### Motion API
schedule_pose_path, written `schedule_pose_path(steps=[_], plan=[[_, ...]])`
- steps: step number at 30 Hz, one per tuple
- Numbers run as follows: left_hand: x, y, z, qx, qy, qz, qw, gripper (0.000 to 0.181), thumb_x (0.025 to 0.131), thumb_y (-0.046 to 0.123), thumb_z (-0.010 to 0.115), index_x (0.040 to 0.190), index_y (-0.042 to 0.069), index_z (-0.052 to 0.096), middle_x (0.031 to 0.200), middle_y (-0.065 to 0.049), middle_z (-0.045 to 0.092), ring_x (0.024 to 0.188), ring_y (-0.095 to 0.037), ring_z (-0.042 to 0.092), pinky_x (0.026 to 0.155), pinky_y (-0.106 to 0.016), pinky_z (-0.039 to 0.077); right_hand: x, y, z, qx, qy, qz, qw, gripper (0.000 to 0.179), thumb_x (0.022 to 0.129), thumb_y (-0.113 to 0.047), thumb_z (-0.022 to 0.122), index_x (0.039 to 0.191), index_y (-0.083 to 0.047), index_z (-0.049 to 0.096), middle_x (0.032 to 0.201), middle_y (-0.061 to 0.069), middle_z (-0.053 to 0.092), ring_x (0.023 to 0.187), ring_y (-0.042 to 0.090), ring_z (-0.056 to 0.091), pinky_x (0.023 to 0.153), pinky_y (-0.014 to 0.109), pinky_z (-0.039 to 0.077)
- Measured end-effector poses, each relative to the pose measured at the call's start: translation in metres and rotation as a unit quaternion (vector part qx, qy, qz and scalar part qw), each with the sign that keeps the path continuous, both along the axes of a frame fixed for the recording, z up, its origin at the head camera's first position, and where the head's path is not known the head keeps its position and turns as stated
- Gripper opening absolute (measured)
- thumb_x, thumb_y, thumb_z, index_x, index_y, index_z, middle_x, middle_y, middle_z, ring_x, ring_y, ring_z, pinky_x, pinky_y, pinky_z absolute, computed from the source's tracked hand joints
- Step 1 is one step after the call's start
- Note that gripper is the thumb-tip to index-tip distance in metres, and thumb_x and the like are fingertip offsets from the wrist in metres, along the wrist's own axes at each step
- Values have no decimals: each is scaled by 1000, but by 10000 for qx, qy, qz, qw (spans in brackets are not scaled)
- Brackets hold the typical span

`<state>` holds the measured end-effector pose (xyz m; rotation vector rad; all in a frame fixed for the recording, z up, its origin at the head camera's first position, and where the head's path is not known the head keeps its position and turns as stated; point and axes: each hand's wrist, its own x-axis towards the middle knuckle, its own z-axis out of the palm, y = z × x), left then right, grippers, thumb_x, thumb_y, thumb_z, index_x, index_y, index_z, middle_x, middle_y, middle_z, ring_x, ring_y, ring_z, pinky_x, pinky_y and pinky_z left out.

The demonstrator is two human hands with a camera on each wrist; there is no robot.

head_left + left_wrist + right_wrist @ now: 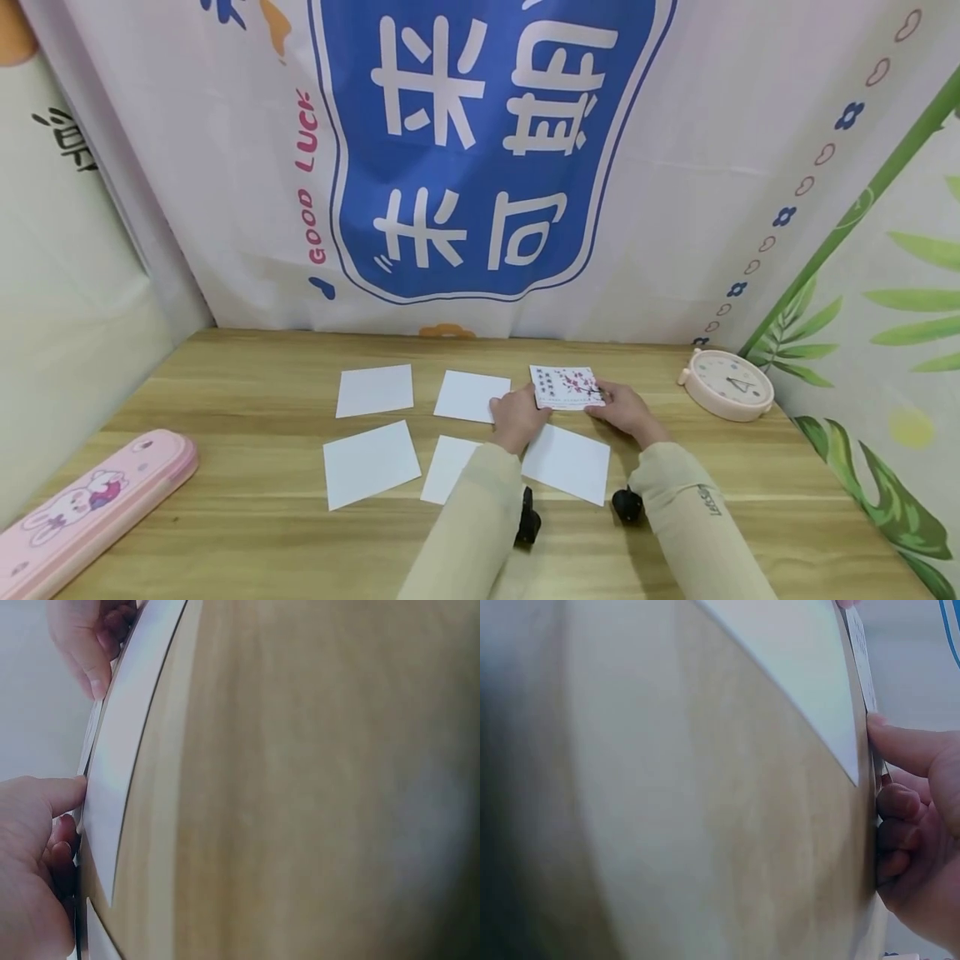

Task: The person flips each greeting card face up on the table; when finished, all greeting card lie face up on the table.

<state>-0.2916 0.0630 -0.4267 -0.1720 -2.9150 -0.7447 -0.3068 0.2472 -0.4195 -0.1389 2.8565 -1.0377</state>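
Near the back of the table lies a white card (567,385) printed with pink blossoms on a branch and columns of dark characters. My left hand (517,417) pinches its left edge, and my right hand (628,408) pinches the right edge. In the right wrist view the thumb (911,746) lies along the card's near edge with the other fingers curled below. The left wrist view has the left hand (34,859) gripping in a similar way, seen edge-on. Just in front of the printed card is a blank white card (567,462).
More blank cards lie to the left: one (472,395) beside my left hand, another (448,467) partly behind the left sleeve, and two (375,390) farther left. A pink clock (729,385) stands at the back right. The pink rabbit case (101,504) sits at the left edge.
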Motion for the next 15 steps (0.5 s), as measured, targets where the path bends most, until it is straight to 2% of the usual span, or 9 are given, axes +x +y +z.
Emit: schedule_pose_path(steps=[2, 5, 9, 15], plan=[[0, 0, 0, -9, 6, 12, 10000, 33, 76, 35, 62, 102, 16, 60, 84, -1, 64, 72, -19, 55, 63, -34, 29, 0, 0, 0, 54, -5, -19, 10000, 59, 80, -20, 61, 126, 8, 37, 125, 27, 37, 111, 37, 36, 91, 48, 26], [1, 0, -1, -39, 14, 2, 10000, 32, 75, 35, 63, 102, 16, 60, 84, -1, 64, 71, -19, 55, 63, -34, 29, 0, 0, 1, 80, -71, -59, 9999, 60, 79, -21, 62, 126, 7, 37, 117, 26, 44, 93, 32, 47, 83, 44, 34], [1, 0, -2, -40, 68, -32, 10000, 32, 76, 35, 62, 102, 17, 60, 84, -1, 64, 72, -18, 55, 63, -33, 29, 1, 0, 1, 112, -113, -125, 9998, 61, 79, -23, 62, 126, 6, 37, 113, 24, 48, 79, 25, 46, 78, 40, 35], [1, 0, -2, 74, 102, -32, 9999, 28, 76, 33, 62, 99, 17, 60, 83, 0, 64, 71, -18, 55, 64, -33, 30, 1, 1, 1, 104, -54, -103, 9999, 60, 79, -22, 62, 125, 8, 37, 120, 28, 41, 101, 34, 44, 87, 46, 31]])
